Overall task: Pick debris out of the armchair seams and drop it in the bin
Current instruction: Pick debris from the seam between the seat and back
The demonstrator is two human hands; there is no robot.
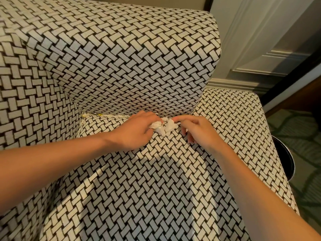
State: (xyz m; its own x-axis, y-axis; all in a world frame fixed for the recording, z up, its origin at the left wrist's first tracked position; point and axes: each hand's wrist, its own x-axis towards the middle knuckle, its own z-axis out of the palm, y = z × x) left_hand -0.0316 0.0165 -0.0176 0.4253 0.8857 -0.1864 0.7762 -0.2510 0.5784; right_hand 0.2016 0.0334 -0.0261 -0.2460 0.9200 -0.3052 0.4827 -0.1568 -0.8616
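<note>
Curled round a crumpled white tissue, the left hand holds it tight in its bent fingers. The right hand reaches in from the other side. Its pointing finger is stretched out to the tissue's right edge and the other fingers are tucked under. It looks like finger and thumb pinch that edge, but the thumb is hard to see.

The tissue is white, soft and torn into ragged lumps. It sits between the two hands at the back of the seat cushion, right at the seam under the backrest. Its long side runs left to right, along the seam.

More litter is stuck in the same seam to the left: a thin pale strip with a bit of yellow on it. It lies flat and also runs left to right.

The armchair has a black and cream woven pattern. A dark round bin with a shiny rim stands on the floor, just beside the chair's right arm.
</note>
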